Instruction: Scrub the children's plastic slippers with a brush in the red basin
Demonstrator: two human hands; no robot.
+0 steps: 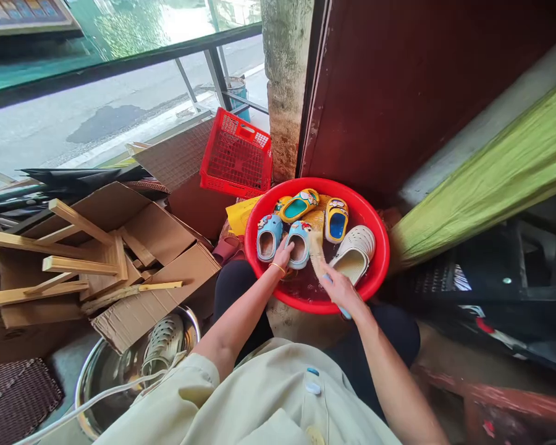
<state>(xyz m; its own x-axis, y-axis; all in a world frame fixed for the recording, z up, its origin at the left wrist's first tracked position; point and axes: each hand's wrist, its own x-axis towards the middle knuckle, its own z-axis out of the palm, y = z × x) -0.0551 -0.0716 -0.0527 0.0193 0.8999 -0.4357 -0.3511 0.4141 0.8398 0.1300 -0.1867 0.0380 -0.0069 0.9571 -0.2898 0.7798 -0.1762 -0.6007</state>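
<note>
A round red basin [382, 247] holds dark water and several clogs. My left hand [282, 258] grips the heel edge of a light blue clog [299, 246] near the basin's front left. In my right hand [339, 287] is a brush [319, 254], its bristle end blurred beside the blue clog's right side. Left of that clog lies a second blue clog [269, 238]. Behind them are a yellow clog with a teal inside [299, 206] and a yellow one with a blue inside [336, 221]. A larger white clog [356, 253] leans at the basin's right.
Behind the basin stands a red plastic crate [237, 151]. Cardboard [157, 303] and a wooden stool with its legs up [106, 259] lie at left. A metal bowl [84, 377] with a white clog [164, 343] is at lower left. Green cloth [486, 173] hangs at right.
</note>
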